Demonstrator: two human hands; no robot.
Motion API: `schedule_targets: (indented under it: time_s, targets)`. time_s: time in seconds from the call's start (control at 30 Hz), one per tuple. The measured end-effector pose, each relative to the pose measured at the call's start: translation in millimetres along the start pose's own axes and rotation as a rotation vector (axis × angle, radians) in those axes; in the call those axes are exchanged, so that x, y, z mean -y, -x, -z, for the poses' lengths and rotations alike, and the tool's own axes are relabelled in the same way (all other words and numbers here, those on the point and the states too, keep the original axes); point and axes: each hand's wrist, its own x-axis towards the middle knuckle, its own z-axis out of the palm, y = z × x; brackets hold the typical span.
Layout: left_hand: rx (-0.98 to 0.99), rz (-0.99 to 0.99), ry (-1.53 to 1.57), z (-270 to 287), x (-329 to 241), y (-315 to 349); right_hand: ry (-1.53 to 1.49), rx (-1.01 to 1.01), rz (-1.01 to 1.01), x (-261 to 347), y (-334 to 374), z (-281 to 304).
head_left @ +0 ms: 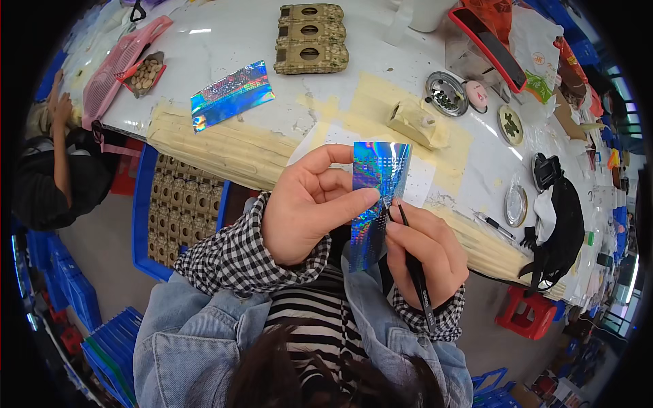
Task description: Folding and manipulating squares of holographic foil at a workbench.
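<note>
Now the left hand [300, 209] grips one iridescent sheet [369, 228], the right hand [437, 251] one pair of tweezers [423, 299].

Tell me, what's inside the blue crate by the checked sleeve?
Rows of camouflage-patterned pieces with dark openings lie in the blue crate. The taped table edge hides its far end, the checked sleeve covers a near corner, and anything under the pieces is hidden.

Pale lettering on black tweezers [418, 279]; orange print on white plastic bag [537, 47].
</note>
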Motion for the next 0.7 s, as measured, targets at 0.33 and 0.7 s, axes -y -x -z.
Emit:
schedule_targets:
  time_s: [0.33, 0.7]
  targets:
    - [0.007, 0.067, 0.073, 0.9, 2.1, 0.1, 0.047, 0.002, 0.028, 3.1, 0.6, -0.4]
    - [-0.019, 0.116, 0.177, 3.7, 5.5, -0.8, 0.222, 0.065, 0.18, 2.7, 5.0, -2.0]
